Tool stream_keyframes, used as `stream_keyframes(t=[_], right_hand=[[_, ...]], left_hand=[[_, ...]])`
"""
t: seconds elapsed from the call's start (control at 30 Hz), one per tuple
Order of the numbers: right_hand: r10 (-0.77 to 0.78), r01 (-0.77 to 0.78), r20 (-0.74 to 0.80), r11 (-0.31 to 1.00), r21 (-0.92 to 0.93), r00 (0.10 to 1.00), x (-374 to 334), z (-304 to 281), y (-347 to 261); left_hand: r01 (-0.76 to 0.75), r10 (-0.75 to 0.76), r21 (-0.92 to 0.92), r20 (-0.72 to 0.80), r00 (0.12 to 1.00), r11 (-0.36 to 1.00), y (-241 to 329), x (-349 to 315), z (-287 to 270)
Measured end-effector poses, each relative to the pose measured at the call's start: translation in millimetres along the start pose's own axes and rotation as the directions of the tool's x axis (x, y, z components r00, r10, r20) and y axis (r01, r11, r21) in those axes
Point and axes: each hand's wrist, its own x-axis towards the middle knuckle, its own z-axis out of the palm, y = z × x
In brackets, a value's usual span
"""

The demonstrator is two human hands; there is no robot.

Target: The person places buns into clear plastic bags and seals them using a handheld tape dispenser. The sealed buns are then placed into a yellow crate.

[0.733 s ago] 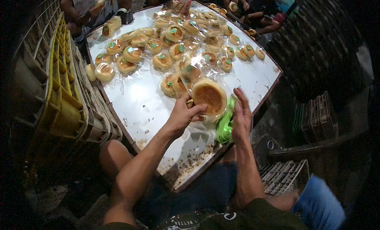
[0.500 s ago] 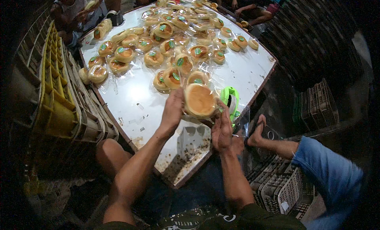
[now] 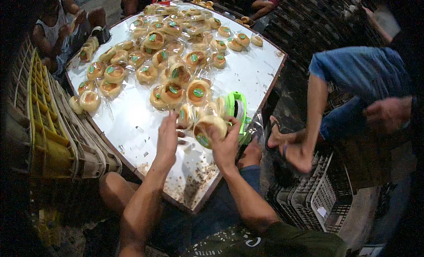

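My right hand [image 3: 226, 144] is closed on a round, golden-brown bread bun [image 3: 204, 124] in clear plastic, held tilted above the near part of the table. A green label [image 3: 202, 140] shows on the bun's lower left side. My left hand [image 3: 166, 140] is a little to the left of it, fingers apart and holding nothing. Just beyond both hands lie other wrapped buns [image 3: 198, 93] with green labels. Beside my right hand stands a bright green tape dispenser [image 3: 239, 107].
A heap of wrapped buns [image 3: 152, 39] covers the far part of the white table [image 3: 132, 137]. Yellow and pale crates [image 3: 53, 124] line the left side. At right, another person's legs [image 3: 318, 93] are beside grey crates [image 3: 320, 195]. Other people sit around the far edge.
My left hand has let go of the bun, which my right hand now holds alone, turned with its green label showing. The view has shifted, and another person's legs have moved in at right.
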Motion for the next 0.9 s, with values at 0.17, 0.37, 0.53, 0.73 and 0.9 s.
stream_keyframes(t=[0.17,0.37,0.53,0.73,0.9], right_hand=[[-0.151,0.171,0.117,0.968,-0.184,0.982,5.7,16.5,-15.4],[-0.514,0.52,0.078,0.85,-0.088,0.854,2.2,6.2,-43.6],[-0.554,0.548,-0.097,0.832,-0.083,0.827,-1.0,-17.9,-62.5],[-0.21,0.179,0.064,0.929,0.324,0.975,23.5,-5.9,-52.9],[-0.232,0.153,0.165,0.909,0.388,0.959,15.5,-6.4,-58.8]], left_hand=[[-0.606,0.647,0.263,-0.109,0.755,0.751,-3.8,6.9,14.9],[-0.794,0.927,0.529,0.034,0.374,0.301,15.1,-28.8,12.2],[-0.76,0.914,0.512,-0.153,0.377,0.399,30.3,-50.3,8.5],[-0.658,0.647,-0.052,-0.14,0.75,0.751,39.3,-42.3,16.5],[-0.589,0.577,-0.032,-0.16,0.801,0.808,36.9,-36.5,12.0]])
